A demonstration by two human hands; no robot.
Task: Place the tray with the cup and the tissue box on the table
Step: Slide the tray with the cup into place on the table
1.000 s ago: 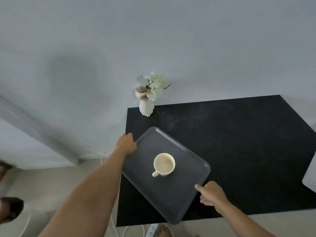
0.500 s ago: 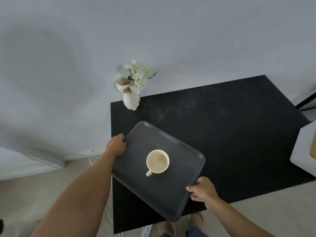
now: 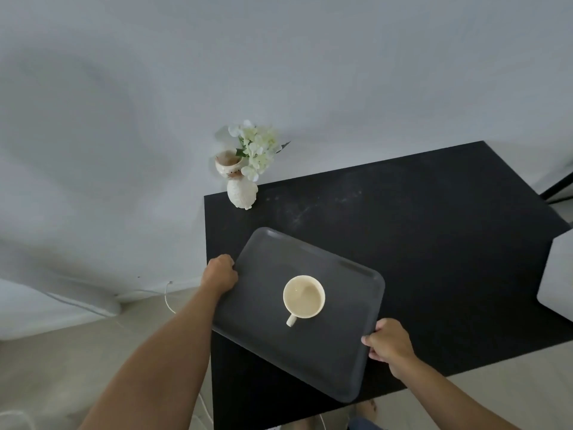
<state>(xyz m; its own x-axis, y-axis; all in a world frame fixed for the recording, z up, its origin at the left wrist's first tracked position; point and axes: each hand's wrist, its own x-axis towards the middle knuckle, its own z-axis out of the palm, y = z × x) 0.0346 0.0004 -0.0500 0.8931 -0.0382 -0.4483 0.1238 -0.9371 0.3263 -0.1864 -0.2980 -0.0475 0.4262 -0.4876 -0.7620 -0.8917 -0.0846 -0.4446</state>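
A dark grey tray (image 3: 263,308) is held at an angle over the near left part of the black table (image 3: 434,243). A cream cup (image 3: 304,297) stands upright in the tray's middle, its handle pointing toward me. My left hand (image 3: 219,274) grips the tray's left edge. My right hand (image 3: 389,344) grips its right near edge. Whether the tray touches the table I cannot tell. No tissue box is clearly in view.
A white animal-shaped vase with pale flowers (image 3: 243,172) stands at the table's far left corner by the wall. A white object (image 3: 556,274) sits at the table's right edge, cut off by the frame. A cable (image 3: 169,301) lies on the floor at left.
The tray with the cup has moved a little farther over the table and turned slightly. Both hands keep their grip on it. The view has shifted.
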